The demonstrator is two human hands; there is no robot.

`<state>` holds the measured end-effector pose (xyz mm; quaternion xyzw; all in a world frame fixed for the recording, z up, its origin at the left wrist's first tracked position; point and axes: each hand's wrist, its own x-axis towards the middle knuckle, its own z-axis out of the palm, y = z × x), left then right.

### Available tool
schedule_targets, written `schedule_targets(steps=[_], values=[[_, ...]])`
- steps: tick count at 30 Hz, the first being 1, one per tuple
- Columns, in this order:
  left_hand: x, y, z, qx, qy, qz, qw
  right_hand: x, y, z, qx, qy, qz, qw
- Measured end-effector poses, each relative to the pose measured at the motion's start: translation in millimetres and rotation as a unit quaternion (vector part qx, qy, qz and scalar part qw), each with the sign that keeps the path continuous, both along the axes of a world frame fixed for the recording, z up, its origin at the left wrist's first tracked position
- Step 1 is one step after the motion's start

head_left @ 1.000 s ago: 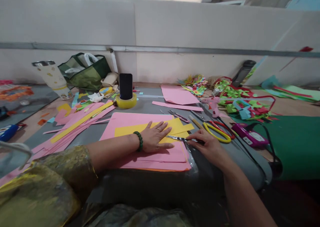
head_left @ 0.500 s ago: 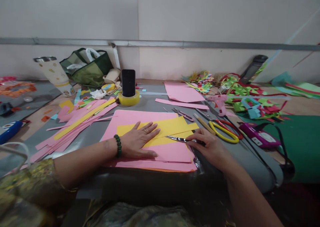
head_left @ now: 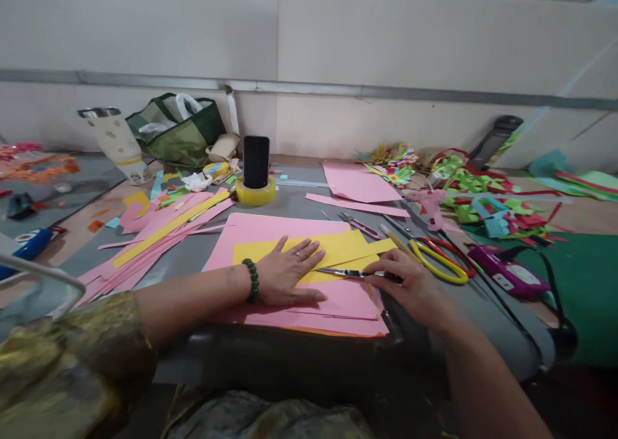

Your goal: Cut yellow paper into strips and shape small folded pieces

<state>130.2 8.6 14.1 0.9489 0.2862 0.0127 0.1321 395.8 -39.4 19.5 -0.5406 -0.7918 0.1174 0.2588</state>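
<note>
Pink sheets (head_left: 338,305) lie stacked at the middle front of the table, with an orange edge showing beneath. On them rests yellow paper (head_left: 347,242), with a narrow yellow strip (head_left: 374,250) angled at its right. My left hand (head_left: 290,273) lies flat on the yellow and pink paper, fingers spread. My right hand (head_left: 410,284) is closed on a slim dark tool with a pointed metal tip (head_left: 345,272), which looks like a craft knife. Its tip is over the yellow paper, near my left fingers.
Scissors with yellow and red handles (head_left: 441,265), a purple device (head_left: 509,271) and a pink glue gun (head_left: 431,208) lie right. Pink strips (head_left: 154,249) are left. A phone (head_left: 255,162) stands in yellow tape (head_left: 255,193), near a tumbler (head_left: 118,146) and a green bag (head_left: 181,136).
The tool's tip has moved slightly left across the yellow paper, nearer my left fingers. The whole view has shifted a little, and my left hand still lies flat.
</note>
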Motion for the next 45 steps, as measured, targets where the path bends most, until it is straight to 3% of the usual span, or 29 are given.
schedule_targets(steps=[5, 9, 14, 19, 28, 37, 45], values=[[14.1, 8.3, 3.8, -0.019, 0.000, 0.007, 1.000, 11.7, 5.5, -6.4, 0.002, 0.012, -0.017, 1.000], [-12.8, 14.8, 9.8, -0.023, 0.032, -0.029, 0.999, 10.2, 5.2, -7.2, 0.007, 0.015, -0.014, 1.000], [-36.3, 19.2, 5.3, -0.005, 0.047, -0.043, 0.998, 10.0, 5.3, -6.0, 0.017, -0.008, -0.005, 1.000], [-34.2, 19.2, 2.1, -0.006, 0.041, -0.049, 0.998, 11.3, 2.0, -6.3, 0.006, -0.021, 0.009, 1.000], [-29.0, 25.5, 11.6, -0.025, 0.042, -0.059, 0.997, 20.7, 8.8, -4.1, 0.031, -0.019, -0.014, 0.999], [-20.5, 33.2, 1.9, -0.009, 0.017, -0.066, 0.998, 14.7, 3.0, -6.3, 0.004, -0.020, 0.009, 1.000], [-20.0, 33.6, 5.4, -0.017, 0.034, -0.068, 0.997, 0.1, -4.1, 3.5, -0.015, -0.042, 0.018, 0.999]])
